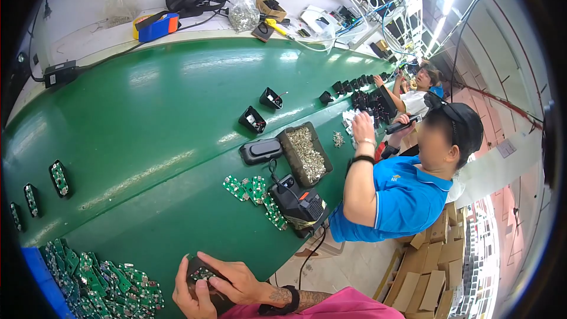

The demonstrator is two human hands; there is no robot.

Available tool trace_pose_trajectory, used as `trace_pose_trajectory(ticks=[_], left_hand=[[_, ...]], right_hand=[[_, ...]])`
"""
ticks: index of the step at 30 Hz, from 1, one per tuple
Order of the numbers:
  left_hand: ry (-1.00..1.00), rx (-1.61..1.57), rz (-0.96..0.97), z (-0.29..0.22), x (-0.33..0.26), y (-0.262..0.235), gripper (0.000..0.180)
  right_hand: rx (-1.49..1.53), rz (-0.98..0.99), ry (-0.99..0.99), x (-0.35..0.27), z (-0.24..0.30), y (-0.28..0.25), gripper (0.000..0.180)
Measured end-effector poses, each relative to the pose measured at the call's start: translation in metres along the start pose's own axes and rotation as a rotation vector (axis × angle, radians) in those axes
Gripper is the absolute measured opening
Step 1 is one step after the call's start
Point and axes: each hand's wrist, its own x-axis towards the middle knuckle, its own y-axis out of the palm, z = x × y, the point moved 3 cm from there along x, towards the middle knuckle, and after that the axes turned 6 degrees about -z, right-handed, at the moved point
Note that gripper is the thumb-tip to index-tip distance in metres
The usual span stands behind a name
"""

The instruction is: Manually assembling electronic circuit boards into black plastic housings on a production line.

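Between my two hands, at the near edge of the green bench, is a black plastic housing (pixel 220 302) with a small circuit board (pixel 202 273) at its opening. My left hand (pixel 190 293) grips the housing from the left side, thumb on top. My right hand (pixel 239 283) closes round the other side, its thumb and fingertips pressing at the board. To the left of my hands lies a heap of green circuit boards (pixel 112 286). Several more boards (pixel 254 190) are spread on the bench ahead, beside a black box with an orange switch (pixel 298 201).
A tray of small metal parts (pixel 307 152) and a black case (pixel 261 150) sit mid-bench. Housings with boards (pixel 59 178) stand at left, others (pixel 253 119) farther off. A blue bin edge (pixel 44 280) borders the heap. A co-worker in blue (pixel 396 195) works at right, another person beyond.
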Motion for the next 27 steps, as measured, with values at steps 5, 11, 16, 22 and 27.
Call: trace_pose_trajectory(ticks=[5, 11, 16, 22, 27], left_hand=[[0.145, 0.16, -0.039, -0.017, 0.005, 0.004, 0.045], [0.113, 0.127, -0.017, -0.007, 0.004, 0.006, 0.048], [0.181, 0.18, -0.041, -0.011, 0.008, 0.007, 0.046], [0.162, 0.248, -0.027, -0.012, 0.008, 0.005, 0.042], [0.153, 0.268, -0.037, -0.014, 0.009, 0.004, 0.039]], right_hand=[[-0.02, 0.002, 0.045, 0.0, 0.001, 0.0, 0.055], [-0.01, -0.02, 0.06, 0.002, 0.0, -0.002, 0.054], [-0.047, -0.044, 0.015, 0.003, -0.001, -0.002, 0.055], [-0.053, -0.016, 0.003, -0.002, -0.005, 0.003, 0.055], [-0.015, -0.025, -0.014, -0.003, -0.006, 0.004, 0.054]])
